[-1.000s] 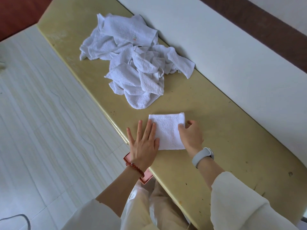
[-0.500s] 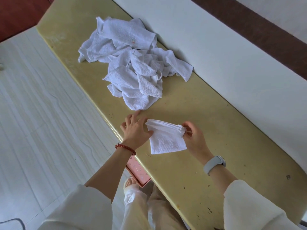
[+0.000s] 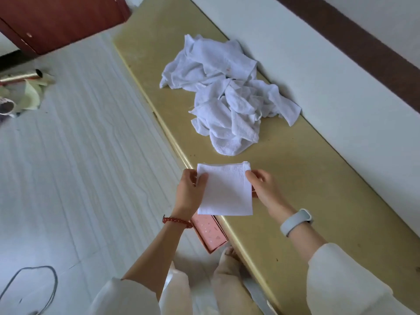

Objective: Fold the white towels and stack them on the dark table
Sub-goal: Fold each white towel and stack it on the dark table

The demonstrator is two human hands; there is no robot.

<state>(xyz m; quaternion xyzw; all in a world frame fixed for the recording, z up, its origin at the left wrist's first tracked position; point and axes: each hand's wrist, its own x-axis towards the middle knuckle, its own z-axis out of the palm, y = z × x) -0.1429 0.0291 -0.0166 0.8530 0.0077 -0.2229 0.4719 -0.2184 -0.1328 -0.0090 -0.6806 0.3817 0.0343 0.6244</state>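
Both arms reaching forward, forearms bare below pushed-up white sleeves. Left hand (image 3: 189, 193) pinching one side edge of the folded white square towel (image 3: 225, 192), thumb on top; right hand (image 3: 263, 187) pinching the opposite edge, fingers curled.

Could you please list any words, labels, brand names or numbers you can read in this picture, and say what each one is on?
No text can be read anywhere.
Pile of unfolded white towels: a small reddish mark, perhaps a tag, too blurred to read.
Pink box under the table edge: light specks, apparently a pattern rather than letters.
Folded white towel, wristband and bead bracelet: no lettering shows.
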